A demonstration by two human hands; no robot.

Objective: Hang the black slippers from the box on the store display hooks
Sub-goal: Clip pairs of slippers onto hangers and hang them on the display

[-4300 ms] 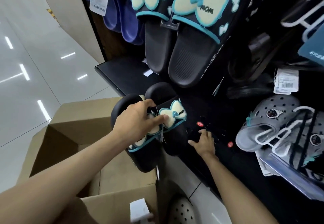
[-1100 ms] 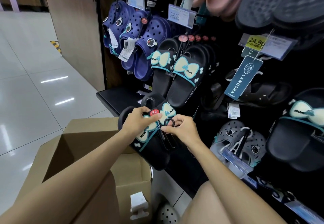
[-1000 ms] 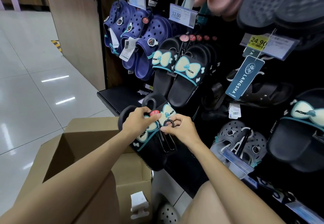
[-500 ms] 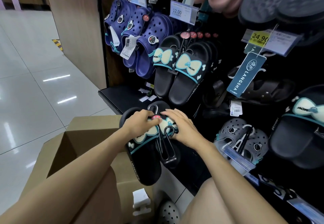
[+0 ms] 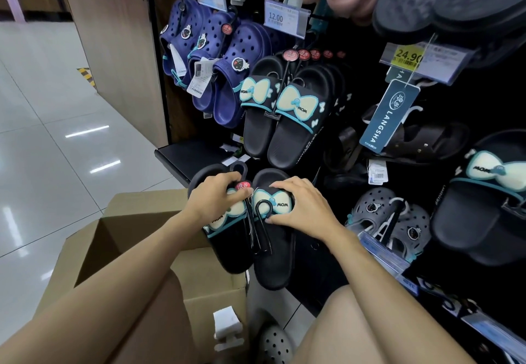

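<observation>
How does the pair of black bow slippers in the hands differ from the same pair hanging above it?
The held pair is not on a hook; the hanging pair hangs on the display. The left hand and right hand hold the held pair; nothing touches the hanging pair. Both are black with cream bows marked MOM.

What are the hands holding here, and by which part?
A pair of black slippers. The left hand grips the left slipper's strap; the right hand holds the right slipper's bow strap.
</observation>
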